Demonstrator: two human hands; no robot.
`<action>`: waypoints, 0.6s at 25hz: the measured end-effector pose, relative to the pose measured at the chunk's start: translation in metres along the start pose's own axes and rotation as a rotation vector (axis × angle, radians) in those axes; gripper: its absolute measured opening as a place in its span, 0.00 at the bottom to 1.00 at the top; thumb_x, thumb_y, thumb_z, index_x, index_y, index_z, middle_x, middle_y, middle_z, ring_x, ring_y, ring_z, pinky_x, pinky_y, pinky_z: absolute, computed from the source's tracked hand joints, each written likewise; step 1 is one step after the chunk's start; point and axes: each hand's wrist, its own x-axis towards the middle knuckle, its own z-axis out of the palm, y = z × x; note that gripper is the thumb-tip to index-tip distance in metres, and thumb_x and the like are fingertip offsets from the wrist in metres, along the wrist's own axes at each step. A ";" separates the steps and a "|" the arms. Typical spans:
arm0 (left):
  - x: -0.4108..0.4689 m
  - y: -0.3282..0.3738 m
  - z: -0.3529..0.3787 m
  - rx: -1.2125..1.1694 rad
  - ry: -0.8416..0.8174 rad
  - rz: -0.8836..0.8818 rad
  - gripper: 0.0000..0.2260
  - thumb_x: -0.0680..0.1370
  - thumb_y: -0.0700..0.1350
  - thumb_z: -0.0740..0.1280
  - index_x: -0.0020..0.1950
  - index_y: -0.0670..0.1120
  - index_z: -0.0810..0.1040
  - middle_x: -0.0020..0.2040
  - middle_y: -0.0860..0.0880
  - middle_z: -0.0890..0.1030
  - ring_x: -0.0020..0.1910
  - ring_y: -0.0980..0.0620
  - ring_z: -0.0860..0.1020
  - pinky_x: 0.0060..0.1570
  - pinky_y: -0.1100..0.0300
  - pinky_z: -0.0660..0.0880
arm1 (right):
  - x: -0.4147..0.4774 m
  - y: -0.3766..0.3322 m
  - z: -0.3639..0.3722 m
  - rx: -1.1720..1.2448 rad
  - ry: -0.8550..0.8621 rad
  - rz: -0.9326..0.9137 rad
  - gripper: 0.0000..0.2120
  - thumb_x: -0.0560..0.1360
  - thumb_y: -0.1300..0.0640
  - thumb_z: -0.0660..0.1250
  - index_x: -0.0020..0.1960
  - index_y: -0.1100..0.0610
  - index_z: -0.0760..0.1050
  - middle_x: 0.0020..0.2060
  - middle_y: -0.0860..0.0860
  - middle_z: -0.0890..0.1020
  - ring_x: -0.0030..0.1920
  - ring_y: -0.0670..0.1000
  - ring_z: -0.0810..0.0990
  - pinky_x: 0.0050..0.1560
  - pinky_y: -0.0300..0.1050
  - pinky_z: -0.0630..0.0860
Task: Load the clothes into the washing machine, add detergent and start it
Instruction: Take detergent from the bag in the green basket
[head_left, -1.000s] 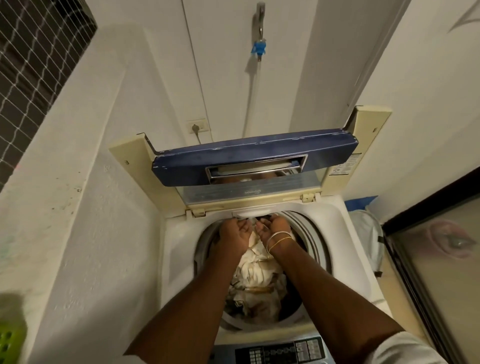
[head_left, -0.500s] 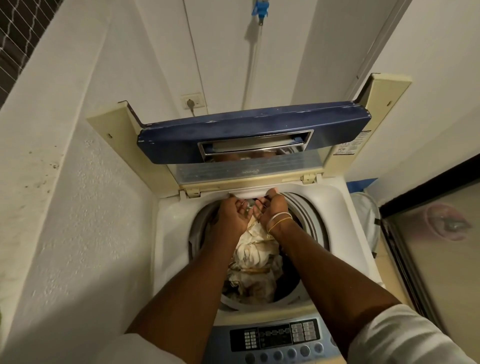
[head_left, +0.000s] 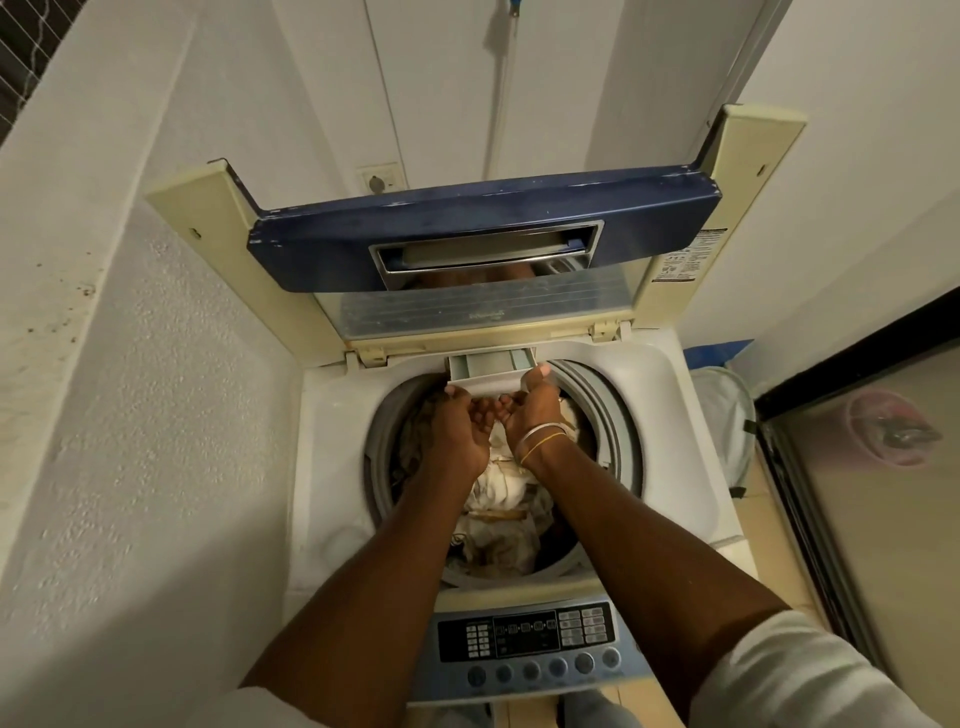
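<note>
White wall (head_left: 156, 415), washer (head_left: 670, 415) — left hand (head_left: 460, 431), right hand (head_left: 535, 410) grip detergent drawer (head_left: 485, 369).

washing machine (head_left: 670, 415): 1 | raised lid (head_left: 467, 234): 1 | detergent drawer (head_left: 488, 371): 1 | hands: 2, left hand (head_left: 460, 431) and right hand (head_left: 535, 410) | bangles (head_left: 540, 436), right wrist: 2 | round buttons (head_left: 557, 666), near row: 6 | wall socket (head_left: 379, 181), far: 1 | laundry bag (head_left: 722, 415), right: 1
</note>
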 end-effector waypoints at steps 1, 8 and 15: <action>-0.002 -0.002 0.000 -0.012 -0.003 0.016 0.12 0.84 0.48 0.60 0.62 0.41 0.75 0.45 0.44 0.80 0.41 0.50 0.80 0.40 0.60 0.78 | -0.004 -0.001 -0.001 -0.013 0.013 -0.023 0.19 0.80 0.43 0.61 0.55 0.60 0.73 0.39 0.57 0.78 0.36 0.53 0.79 0.36 0.45 0.79; -0.027 -0.008 -0.003 -0.049 -0.050 0.126 0.16 0.85 0.50 0.59 0.62 0.40 0.76 0.47 0.42 0.82 0.43 0.48 0.82 0.33 0.62 0.80 | 0.012 0.015 -0.013 -0.164 0.074 -0.123 0.42 0.63 0.26 0.61 0.67 0.54 0.70 0.56 0.60 0.81 0.52 0.60 0.84 0.50 0.62 0.82; -0.041 -0.009 -0.005 -0.031 0.004 0.131 0.22 0.78 0.59 0.67 0.61 0.42 0.77 0.49 0.42 0.82 0.43 0.48 0.83 0.39 0.58 0.82 | -0.042 -0.010 -0.014 -0.251 0.001 -0.149 0.31 0.74 0.33 0.61 0.64 0.57 0.72 0.52 0.60 0.81 0.52 0.60 0.83 0.50 0.55 0.83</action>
